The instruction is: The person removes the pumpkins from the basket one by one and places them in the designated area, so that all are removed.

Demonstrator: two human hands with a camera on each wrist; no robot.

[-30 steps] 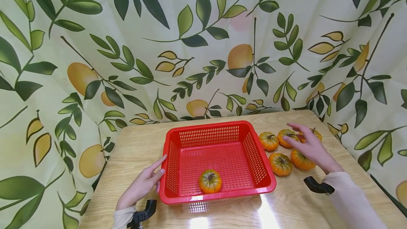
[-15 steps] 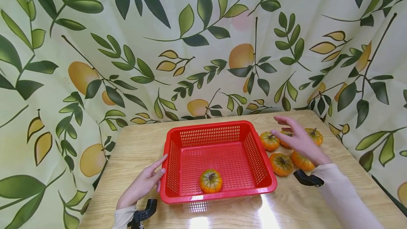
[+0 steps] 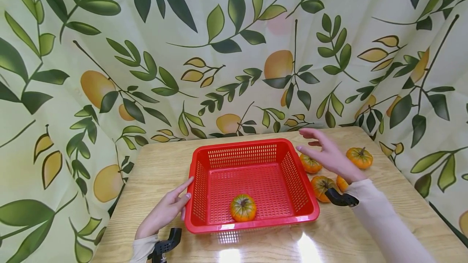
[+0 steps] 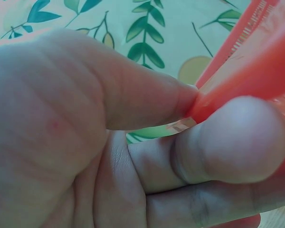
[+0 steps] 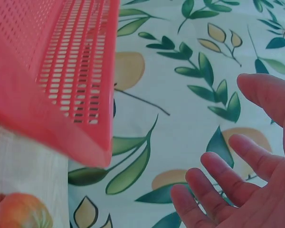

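Note:
A red plastic basket (image 3: 252, 226) with perforated sides stands in the middle of the table. Its left rim is held by my left hand (image 3: 164, 210); in the left wrist view the thumb (image 4: 147, 99) meets the rim and the fingers lie below it. One small orange pumpkin (image 3: 243, 208) sits inside near the front wall. Over the basket's right back corner, my right hand (image 3: 327, 153) is raised with fingers spread, holding nothing. Below it are a pumpkin (image 3: 310, 164) beside the rim, another pumpkin (image 3: 321, 188) nearer the front, and a partly hidden pumpkin (image 3: 341, 183).
A further pumpkin (image 3: 360, 157) lies at the far right of the wooden table (image 3: 161, 165). Leaf-patterned cloth (image 3: 234, 72) hangs behind the table and along its sides. Black wrist mounts (image 3: 341, 198) stick out from both sleeves.
My right hand has moved left from above the right-hand pumpkins to the basket's right rim, uncovering the far-right pumpkin. The left hand, the basket and the pumpkin in it have stayed put.

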